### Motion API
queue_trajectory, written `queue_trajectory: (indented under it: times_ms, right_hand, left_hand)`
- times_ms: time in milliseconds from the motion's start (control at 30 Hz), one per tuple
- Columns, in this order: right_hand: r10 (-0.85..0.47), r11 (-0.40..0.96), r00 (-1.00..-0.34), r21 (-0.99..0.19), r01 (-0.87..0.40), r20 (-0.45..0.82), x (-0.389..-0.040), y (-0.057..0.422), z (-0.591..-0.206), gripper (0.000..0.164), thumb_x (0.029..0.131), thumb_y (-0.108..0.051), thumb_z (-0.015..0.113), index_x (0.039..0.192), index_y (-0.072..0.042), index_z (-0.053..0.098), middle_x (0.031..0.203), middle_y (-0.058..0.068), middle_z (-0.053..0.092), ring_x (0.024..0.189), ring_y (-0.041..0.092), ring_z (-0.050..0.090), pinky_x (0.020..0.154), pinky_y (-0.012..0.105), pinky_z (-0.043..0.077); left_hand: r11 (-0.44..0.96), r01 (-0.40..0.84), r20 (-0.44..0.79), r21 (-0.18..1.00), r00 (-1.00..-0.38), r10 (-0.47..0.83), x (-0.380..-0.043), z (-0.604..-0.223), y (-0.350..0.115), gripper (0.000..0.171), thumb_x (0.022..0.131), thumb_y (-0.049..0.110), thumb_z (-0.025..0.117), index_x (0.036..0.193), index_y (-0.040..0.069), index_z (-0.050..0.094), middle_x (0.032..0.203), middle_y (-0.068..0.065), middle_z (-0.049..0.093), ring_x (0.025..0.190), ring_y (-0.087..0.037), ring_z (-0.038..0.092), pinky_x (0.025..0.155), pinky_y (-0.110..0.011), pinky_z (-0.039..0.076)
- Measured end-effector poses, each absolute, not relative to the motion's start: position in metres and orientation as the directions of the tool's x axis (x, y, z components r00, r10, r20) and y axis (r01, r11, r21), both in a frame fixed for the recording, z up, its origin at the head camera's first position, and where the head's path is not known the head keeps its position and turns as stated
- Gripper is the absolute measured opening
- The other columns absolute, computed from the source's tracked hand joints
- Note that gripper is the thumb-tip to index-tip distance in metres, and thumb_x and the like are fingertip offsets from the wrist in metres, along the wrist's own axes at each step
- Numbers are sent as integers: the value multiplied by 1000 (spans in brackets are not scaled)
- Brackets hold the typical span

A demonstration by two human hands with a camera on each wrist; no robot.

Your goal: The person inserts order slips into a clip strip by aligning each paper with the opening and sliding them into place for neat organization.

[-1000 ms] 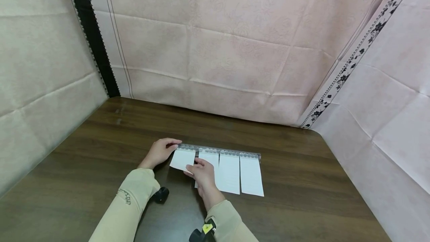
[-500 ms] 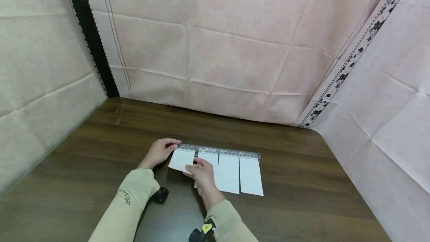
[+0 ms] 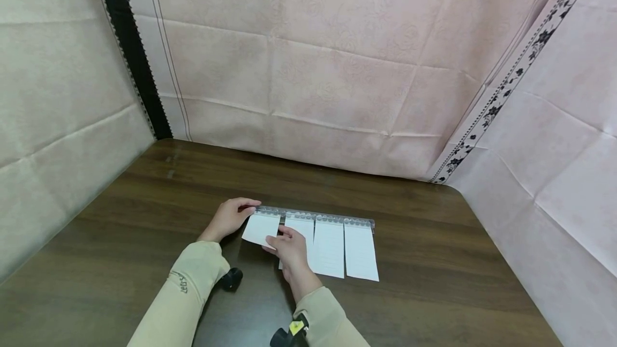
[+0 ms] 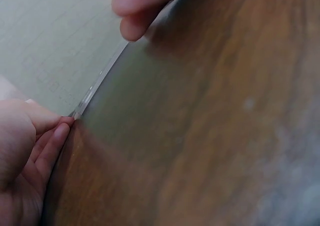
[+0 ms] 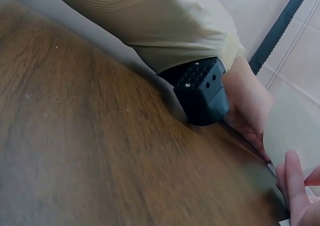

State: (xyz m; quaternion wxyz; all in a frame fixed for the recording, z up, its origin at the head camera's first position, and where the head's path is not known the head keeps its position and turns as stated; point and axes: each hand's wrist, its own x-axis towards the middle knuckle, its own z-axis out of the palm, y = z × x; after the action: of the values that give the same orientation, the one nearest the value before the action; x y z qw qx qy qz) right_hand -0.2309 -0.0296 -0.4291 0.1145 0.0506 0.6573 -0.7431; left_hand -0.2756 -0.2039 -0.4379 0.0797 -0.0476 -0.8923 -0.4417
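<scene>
A clear plastic strip (image 3: 328, 217) with ring-like loops along it lies on the table, several white paper cards hanging from it side by side. My left hand (image 3: 228, 219) pinches the strip's left end; in the left wrist view the thumb and fingertips (image 4: 59, 131) meet at its corner. The leftmost card (image 3: 260, 228) is tilted up off the table, and my right hand (image 3: 291, 250) pinches its lower right part, thumb on top. In the right wrist view the lifted card (image 5: 290, 128) bends above the right fingers (image 5: 295, 178). My right hand partly covers the neighbouring card (image 3: 300, 224).
A dark wood-grain table (image 3: 424, 283) carries everything. Pale patterned cloth (image 3: 328, 79) hangs behind it and along both sides. A black camera (image 3: 231, 279) sits at the left wrist, another (image 3: 283, 338) at the right.
The lower edge of the leftmost card has shifted very slightly left with my right hand. My left hand and the strip stay in place.
</scene>
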Motion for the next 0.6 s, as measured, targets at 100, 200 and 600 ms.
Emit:
queue_trajectory:
  times_ms: [100, 200, 600]
  right_hand:
    - [-107, -109, -969, -966, 235, -224, -230, -30, -429, 48, 82, 7, 64, 126, 14, 45, 91, 16, 60, 77, 19, 62, 71, 34, 55]
    - [-110, -113, -969, -966, 233, -221, -229, -30, -428, 48, 82, 8, 64, 126, 14, 45, 90, 16, 61, 77, 19, 63, 71, 34, 55]
    - [-107, -95, -970, -969, 229, -219, -228, -29, -428, 48, 82, 7, 65, 126, 13, 46, 90, 15, 60, 78, 19, 62, 71, 34, 55]
  left_hand:
    - [603, 155, 183, 782, -983, 15, -275, -437, -204, 23, 94, 9, 56, 114, 7, 67, 117, -14, 62, 111, -33, 54, 92, -50, 41]
    - [605, 160, 188, 780, -982, 18, -275, -438, -204, 23, 94, 9, 56, 114, 6, 67, 116, -14, 62, 111, -32, 54, 92, -50, 41]
    - [604, 159, 192, 781, -981, 9, -276, -439, -204, 23, 93, 10, 56, 113, 7, 68, 116, -14, 62, 111, -32, 54, 91, -49, 42]
